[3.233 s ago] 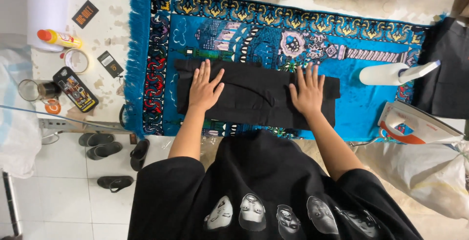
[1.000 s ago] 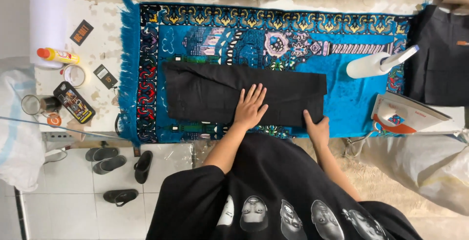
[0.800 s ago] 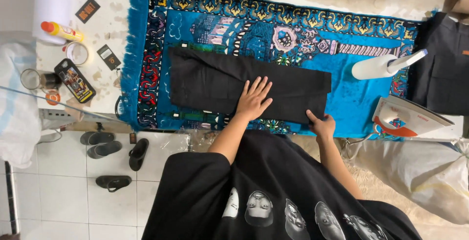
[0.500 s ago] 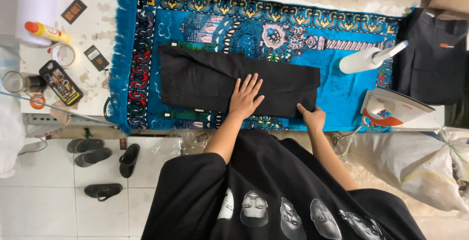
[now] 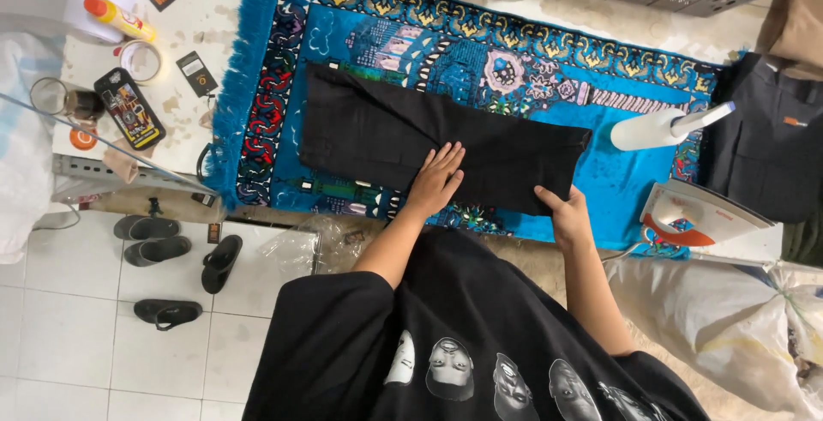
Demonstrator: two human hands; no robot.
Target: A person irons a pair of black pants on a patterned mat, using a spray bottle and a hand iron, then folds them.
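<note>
- Pressing flat at centre frame, our left hand [image 5: 437, 179] lies palm down, fingers spread and straight, on the folded black garment [image 5: 429, 142]; its grip is released.
- Our right hand [image 5: 567, 218], at centre right, pinches the garment's lower right corner, thumb on top, forearm running down the frame.
- The garment stretches across the blue patterned rug [image 5: 411, 52] covering the surface.
- A white spray bottle [image 5: 664, 127] and an iron [image 5: 699, 215] sit at the right.
- A phone [image 5: 129, 108] lies at upper left.

Loose black short-sleeved shirt [image 5: 480, 344] printed with pale faces.
</note>
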